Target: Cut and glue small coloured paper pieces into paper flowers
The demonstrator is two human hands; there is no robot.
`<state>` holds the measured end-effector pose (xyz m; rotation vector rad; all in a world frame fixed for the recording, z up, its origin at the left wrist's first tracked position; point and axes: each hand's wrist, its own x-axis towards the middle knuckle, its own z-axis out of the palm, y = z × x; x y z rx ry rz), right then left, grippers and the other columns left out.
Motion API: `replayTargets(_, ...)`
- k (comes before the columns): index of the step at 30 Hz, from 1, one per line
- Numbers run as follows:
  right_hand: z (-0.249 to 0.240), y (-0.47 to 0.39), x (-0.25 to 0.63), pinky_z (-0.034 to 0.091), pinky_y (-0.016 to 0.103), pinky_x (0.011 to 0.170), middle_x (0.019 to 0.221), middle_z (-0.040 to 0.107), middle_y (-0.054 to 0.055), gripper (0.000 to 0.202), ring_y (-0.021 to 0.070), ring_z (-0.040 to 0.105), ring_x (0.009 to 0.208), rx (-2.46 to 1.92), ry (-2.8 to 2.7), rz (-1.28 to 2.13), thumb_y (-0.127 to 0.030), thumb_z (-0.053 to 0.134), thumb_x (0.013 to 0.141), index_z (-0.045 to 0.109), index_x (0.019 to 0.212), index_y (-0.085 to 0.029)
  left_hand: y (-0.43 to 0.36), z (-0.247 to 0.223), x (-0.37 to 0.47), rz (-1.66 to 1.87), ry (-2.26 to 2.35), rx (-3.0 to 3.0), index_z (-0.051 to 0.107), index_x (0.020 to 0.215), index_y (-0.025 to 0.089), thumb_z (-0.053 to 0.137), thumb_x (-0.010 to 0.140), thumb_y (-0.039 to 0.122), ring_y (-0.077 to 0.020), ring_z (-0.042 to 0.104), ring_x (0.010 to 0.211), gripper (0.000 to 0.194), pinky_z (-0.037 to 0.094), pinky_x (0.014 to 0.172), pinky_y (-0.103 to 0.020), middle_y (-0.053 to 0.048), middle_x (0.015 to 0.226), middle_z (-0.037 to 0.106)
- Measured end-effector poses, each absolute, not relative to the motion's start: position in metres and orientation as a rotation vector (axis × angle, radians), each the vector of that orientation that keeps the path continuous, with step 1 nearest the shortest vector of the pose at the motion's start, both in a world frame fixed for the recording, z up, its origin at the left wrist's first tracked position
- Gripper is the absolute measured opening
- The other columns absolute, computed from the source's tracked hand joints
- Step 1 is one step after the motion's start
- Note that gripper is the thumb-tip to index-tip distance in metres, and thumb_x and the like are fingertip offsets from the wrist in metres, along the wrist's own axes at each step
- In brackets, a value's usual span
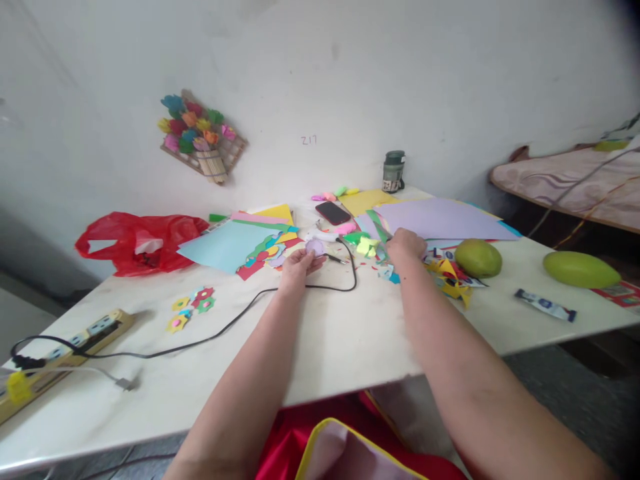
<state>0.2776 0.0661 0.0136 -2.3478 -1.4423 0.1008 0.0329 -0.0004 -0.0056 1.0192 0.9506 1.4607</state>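
Note:
My left hand [299, 263] pinches a small round piece of purple paper [315, 247] just above the table, beside a black cord [355, 272]. Behind it lies a white tool, perhaps a glue gun [323, 235]. Over a pile of paper scraps [387, 270], my right hand [407, 244] is closed; its fingertips are turned away, so what it grips is hidden. Green strips [379, 225] and a crumpled yellow-green piece [367, 247] lie next to it. At the left, several small paper flowers [205, 305] rest on the table.
Coloured sheets [227, 243] and a red plastic bag [145, 243] lie on the left, with a power strip [95, 337] nearer. A phone [333, 213] and green tumbler [393, 172] are at the back. Purple sheets [435, 217] and two green fruits [479, 259] occupy the right.

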Motion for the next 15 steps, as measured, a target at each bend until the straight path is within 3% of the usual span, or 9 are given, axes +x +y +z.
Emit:
replayTargets(9, 0.02, 0.065, 0.278, 0.048, 0.04, 0.08, 0.107, 0.065, 0.02, 0.043, 0.0326, 0.061, 0.105, -2.218, -1.296, 0.155, -0.021, 0.061, 0.073, 0.058, 0.116, -0.013, 0.001, -0.005, 0.031, 1.476, 0.932, 0.969, 0.053, 0.08, 0.017, 0.079, 0.064, 0.032, -0.019, 0.071, 0.076, 0.034, 0.055, 0.076, -0.031, -0.002, 0.074, 0.067)
replayTargets(13, 0.024, 0.066, 0.27, 0.048, 0.035, 0.081, 0.103, 0.068, 0.011, 0.046, 0.0257, 0.062, 0.103, -1.85, -1.268, 0.305, -0.015, 0.06, 0.072, 0.056, 0.118, -0.017, 0.002, -0.004, 0.03, 1.5, 0.935, 0.973, 0.055, 0.083, 0.017, 0.079, 0.064, 0.029, -0.0178, 0.07, 0.074, 0.033, 0.055, 0.078, -0.032, -0.002, 0.075, 0.068)
replayTargets(15, 0.027, 0.065, 0.26, 0.05, 0.028, 0.073, 0.098, 0.069, 0.008, 0.048, 0.0202, 0.065, 0.094, -1.569, -1.239, 0.554, -0.014, 0.058, 0.073, 0.055, 0.12, -0.016, 0.002, -0.004, 0.03, 1.506, 0.941, 0.979, 0.057, 0.084, 0.016, 0.078, 0.065, 0.027, -0.017, 0.07, 0.074, 0.03, 0.055, 0.079, -0.032, -0.003, 0.077, 0.068)
